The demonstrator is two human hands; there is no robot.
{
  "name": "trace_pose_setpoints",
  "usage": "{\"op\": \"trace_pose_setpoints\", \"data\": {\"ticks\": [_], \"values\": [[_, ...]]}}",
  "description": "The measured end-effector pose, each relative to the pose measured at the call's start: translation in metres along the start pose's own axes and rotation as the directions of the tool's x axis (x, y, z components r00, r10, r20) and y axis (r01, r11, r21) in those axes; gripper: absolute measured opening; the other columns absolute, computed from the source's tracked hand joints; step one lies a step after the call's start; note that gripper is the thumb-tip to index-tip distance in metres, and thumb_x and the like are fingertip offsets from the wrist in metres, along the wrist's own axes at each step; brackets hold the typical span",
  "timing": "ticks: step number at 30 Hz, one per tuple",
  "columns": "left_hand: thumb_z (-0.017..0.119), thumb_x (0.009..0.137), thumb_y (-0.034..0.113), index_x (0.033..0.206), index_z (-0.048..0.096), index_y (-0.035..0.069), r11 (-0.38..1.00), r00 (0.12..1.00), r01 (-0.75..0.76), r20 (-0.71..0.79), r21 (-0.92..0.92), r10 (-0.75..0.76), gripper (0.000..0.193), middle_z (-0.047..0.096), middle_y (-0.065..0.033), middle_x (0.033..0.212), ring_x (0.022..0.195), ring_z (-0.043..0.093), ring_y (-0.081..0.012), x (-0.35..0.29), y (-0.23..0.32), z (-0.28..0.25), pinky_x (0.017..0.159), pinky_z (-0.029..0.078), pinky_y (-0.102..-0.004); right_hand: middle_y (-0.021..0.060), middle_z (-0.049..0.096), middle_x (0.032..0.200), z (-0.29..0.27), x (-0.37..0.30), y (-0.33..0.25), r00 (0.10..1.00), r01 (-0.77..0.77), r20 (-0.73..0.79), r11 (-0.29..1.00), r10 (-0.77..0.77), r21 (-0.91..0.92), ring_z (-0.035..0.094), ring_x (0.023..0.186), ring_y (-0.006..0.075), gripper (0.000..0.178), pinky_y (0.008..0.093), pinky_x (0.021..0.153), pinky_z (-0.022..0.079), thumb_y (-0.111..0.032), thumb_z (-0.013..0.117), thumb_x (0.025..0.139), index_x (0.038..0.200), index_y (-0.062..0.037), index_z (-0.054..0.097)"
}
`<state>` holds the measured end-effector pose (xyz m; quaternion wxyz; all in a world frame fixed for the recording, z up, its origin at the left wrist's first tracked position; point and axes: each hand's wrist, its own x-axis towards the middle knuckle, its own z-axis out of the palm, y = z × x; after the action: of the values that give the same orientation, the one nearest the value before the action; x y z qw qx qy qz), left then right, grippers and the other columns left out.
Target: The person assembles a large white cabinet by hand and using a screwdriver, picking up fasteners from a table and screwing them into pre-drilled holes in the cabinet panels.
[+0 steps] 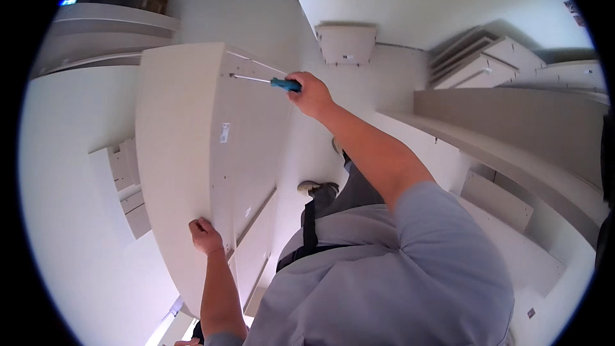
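A tall pale cabinet (176,122) stands in front of me and to the left, with small holes and white labels on its side facing me. My right hand (311,94) is closed round the teal handle of a screwdriver (282,83). The thin metal shaft points left, and its tip meets a small dark fitting or hole near the far end of that side. Lower down, my left hand (206,237) rests against the cabinet's broad face near its edge, fingers curled in. Whatever those fingers may hold is hidden.
Loose pale boards (122,179) lie left of the cabinet. A panel (346,43) leans on the far wall, and stacked boards (480,64) stand at the far right. A long pale unit (506,134) runs along my right. My shoe (317,187) is on the floor beside the cabinet.
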<state>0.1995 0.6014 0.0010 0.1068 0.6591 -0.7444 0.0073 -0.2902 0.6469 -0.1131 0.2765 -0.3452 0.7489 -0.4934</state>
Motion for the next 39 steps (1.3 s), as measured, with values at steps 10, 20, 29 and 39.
{"op": "trace_pose_setpoints", "data": {"ticks": [10, 20, 29, 39], "values": [[0.054, 0.102, 0.018, 0.092, 0.057, 0.004, 0.997, 0.993, -0.05, 0.108, -0.058, 0.056, 0.018, 0.056, -0.0057, 0.067, 0.058, 0.053, -0.0183, 0.003, -0.009, -0.01, 0.054, 0.044, -0.0349, 0.0096, 0.066, 0.112, 0.025, 0.014, 0.04, 0.991, -0.125, -0.043, 0.992, 0.124, -0.022, 0.065, 0.1, 0.0306, 0.035, 0.0389, 0.087, 0.053, -0.013, 0.073, 0.082, 0.116, -0.0126, 0.067], [0.053, 0.101, 0.018, 0.091, 0.057, 0.005, 0.993, 0.99, -0.1, 0.092, -0.065, 0.105, 0.017, 0.055, -0.0059, 0.066, 0.057, 0.054, -0.0187, 0.003, -0.024, -0.008, 0.053, 0.044, -0.0341, 0.0064, 0.066, 0.107, 0.03, 0.042, 0.028, 0.999, -0.042, -0.025, 0.976, 0.038, -0.212, 0.064, 0.101, 0.0298, 0.029, 0.0423, 0.083, 0.055, -0.012, 0.072, 0.082, 0.11, -0.0142, 0.067], [0.056, 0.097, 0.014, 0.088, 0.059, 0.006, 0.979, 0.995, -0.072, 0.05, -0.19, 0.083, 0.012, 0.056, -0.006, 0.064, 0.053, 0.056, -0.0206, -0.004, -0.012, -0.009, 0.051, 0.046, -0.0347, 0.0039, 0.066, 0.107, 0.007, 0.036, -0.018, 0.923, 0.346, 0.035, 0.787, -0.383, -0.511, 0.065, 0.095, 0.0259, 0.037, 0.039, 0.075, 0.056, -0.009, 0.076, 0.081, 0.116, -0.0146, 0.068], [0.064, 0.092, 0.014, 0.087, 0.061, 0.01, 0.983, 0.997, -0.066, 0.017, -0.172, 0.07, 0.007, 0.063, -0.007, 0.068, 0.057, 0.062, -0.0258, -0.003, -0.023, -0.003, 0.053, 0.049, -0.0388, 0.0071, 0.071, 0.091, 0.004, 0.071, -0.009, 0.747, -0.612, 0.464, 0.764, 0.476, 0.202, 0.06, 0.068, 0.0159, 0.034, 0.0318, 0.056, 0.046, -0.026, 0.074, 0.09, 0.118, -0.0062, 0.069]]}}
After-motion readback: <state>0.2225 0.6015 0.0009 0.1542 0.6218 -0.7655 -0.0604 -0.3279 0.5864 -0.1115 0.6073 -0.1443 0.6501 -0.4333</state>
